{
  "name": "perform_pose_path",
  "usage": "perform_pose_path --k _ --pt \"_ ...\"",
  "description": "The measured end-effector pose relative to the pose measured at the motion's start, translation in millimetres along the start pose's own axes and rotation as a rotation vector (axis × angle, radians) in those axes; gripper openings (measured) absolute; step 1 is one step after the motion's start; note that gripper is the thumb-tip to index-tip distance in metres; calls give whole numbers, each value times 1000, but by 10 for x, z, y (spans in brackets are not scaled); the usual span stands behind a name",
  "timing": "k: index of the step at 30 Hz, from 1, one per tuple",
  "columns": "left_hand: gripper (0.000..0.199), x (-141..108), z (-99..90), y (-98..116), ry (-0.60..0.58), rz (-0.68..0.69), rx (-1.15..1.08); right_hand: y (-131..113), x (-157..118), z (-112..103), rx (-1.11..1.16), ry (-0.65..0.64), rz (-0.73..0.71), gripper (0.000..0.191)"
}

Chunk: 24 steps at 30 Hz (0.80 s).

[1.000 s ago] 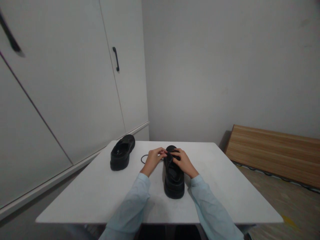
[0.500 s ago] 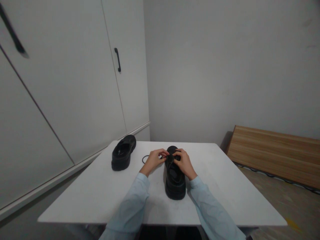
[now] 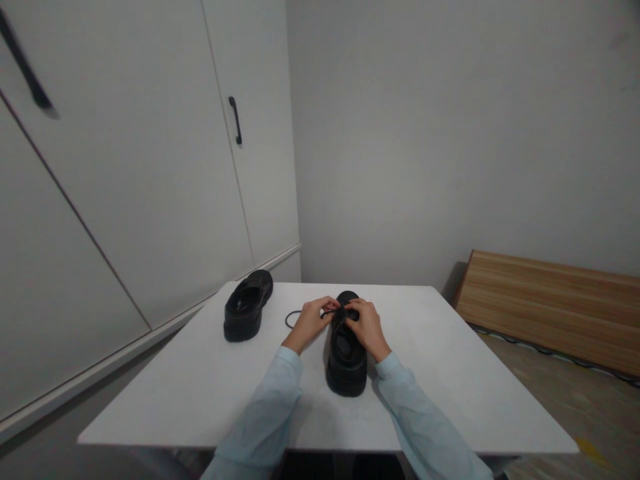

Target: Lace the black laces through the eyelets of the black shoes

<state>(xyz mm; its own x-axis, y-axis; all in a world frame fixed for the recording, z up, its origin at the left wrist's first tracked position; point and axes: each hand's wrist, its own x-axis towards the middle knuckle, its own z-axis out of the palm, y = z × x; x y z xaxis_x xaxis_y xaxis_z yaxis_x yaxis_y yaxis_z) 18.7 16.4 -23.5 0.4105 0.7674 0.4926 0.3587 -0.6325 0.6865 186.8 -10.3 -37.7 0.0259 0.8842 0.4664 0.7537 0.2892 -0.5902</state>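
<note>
A black shoe stands on the white table in front of me, its heel toward me and its toe pointing away. My left hand is at the left of the shoe's lacing area, fingers pinched on a black shoelace that loops out onto the table at the left. At the other side of the lacing, my right hand has thumb and fingers pinched together at the shoe's front opening. The lace there is small and partly hidden by the fingers.
A second black shoe sits at the table's far left. The white table meets a grey wall behind and white cabinets at the left. A wooden board leans low at the right.
The heel of the shoe has swung slightly left. Both hands stay at the lacing, with the fingers drawn a little closer together.
</note>
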Motion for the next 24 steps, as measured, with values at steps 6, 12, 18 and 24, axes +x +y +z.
perform_pose_path --k 6,12,18,24 --pt "43 -2 11 7 -18 47 132 -3 7 -8 15 -11 1 27" --pt "39 -12 11 11 -9 68 195 38 35 0 30 -8 -15 19" --pt "26 -12 3 51 -11 75 172 57 56 -24 27 -51 -8 14" --pt "22 0 -17 95 -28 28 121 11 30 -52 -37 -59 6 12"
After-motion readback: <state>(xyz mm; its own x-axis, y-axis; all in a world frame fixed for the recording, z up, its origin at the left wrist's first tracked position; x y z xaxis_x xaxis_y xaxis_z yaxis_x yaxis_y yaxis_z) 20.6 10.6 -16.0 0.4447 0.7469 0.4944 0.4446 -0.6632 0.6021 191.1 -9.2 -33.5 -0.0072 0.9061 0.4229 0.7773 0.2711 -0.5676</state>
